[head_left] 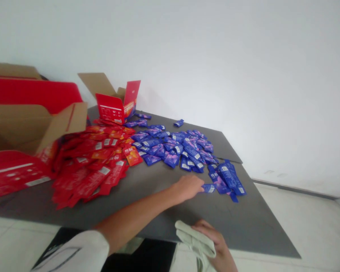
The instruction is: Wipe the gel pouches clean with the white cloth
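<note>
My left hand point(187, 189) lies on the dark grey table top point(238, 226), its fingertips at the end of a single blue sachet point(209, 188). I cannot tell whether the fingers grip it. Just beyond that sachet spreads a loose heap of blue sachets point(172, 149) with white labels. Further left is a heap of red sachets point(87, 173). At the table's near edge, my right hand point(212, 241) clutches a folded pale green cloth point(195, 238), and part of the cloth hangs below the edge.
A small open red carton point(116, 107) with brown flaps stands at the back of the table, behind the red heap. A larger open red-and-brown carton point(25, 128) fills the left side. A white wall point(215, 68) runs behind the table, and a pale tiled floor point(300, 226) lies to the right.
</note>
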`<state>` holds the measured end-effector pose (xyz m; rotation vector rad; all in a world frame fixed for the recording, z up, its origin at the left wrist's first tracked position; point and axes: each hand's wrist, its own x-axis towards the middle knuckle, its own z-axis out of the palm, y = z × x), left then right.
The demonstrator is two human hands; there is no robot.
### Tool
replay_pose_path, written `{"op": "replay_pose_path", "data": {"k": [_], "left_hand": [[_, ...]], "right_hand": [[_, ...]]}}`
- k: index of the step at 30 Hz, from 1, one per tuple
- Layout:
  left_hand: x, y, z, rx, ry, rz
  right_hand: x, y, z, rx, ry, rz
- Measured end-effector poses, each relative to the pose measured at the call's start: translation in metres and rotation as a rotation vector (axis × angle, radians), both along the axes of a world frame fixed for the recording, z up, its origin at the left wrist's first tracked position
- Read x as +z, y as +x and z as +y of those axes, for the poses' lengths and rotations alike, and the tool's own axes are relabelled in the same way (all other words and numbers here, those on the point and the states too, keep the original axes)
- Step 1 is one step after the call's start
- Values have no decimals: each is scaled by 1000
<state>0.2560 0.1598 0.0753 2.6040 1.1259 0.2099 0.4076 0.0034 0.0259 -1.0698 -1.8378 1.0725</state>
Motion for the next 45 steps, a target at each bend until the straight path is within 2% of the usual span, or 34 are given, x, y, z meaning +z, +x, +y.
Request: {"op": "replay_pose_path", "data": {"k": [5, 8, 11, 16, 23, 26, 29, 31, 33, 34, 37, 40, 42, 45], "left_hand": [[0, -97, -49, 139, 41, -50], [-13, -151, -74, 216, 113, -88], [-33, -182, -90, 204, 236, -130], [-56, -191, -102, 165, 292, -114], [-61, -213, -130, 57, 278, -152], [-63, -224, -140, 3, 278, -175], [-66, -230, -144, -32, 259, -215], [-69, -232, -145, -47, 242, -221], [-72, -233, -144, -65, 233, -210], [-73, -234, -144, -76, 240, -204], [-77, -234, -144, -85, 259, -181], [-79, -234, -145, -41, 207, -163], [-80, -234, -146, -26, 181, -164], [-81, -234, -145, -54, 235, -196]], "right_hand": [[6, 1, 0, 44, -56, 9], [7, 1, 0, 53, -72, 38], [9, 0, 0, 49, -78, 63], [14, -4, 0, 29, -76, 77], [8, -2, -1, -17, -86, 17], [1, -4, 1, -166, -65, -18], [-2, -20, 8, -415, -24, -47], [3, -39, 17, -567, 26, -69], [13, -65, 27, -632, 114, -108], [18, -80, 31, -608, 179, -139], [24, -126, 39, -364, 302, -291], [15, -159, 42, -150, 326, -494], [6, -163, 47, -88, 311, -599], [4, -144, 63, -204, 265, -670]]}}
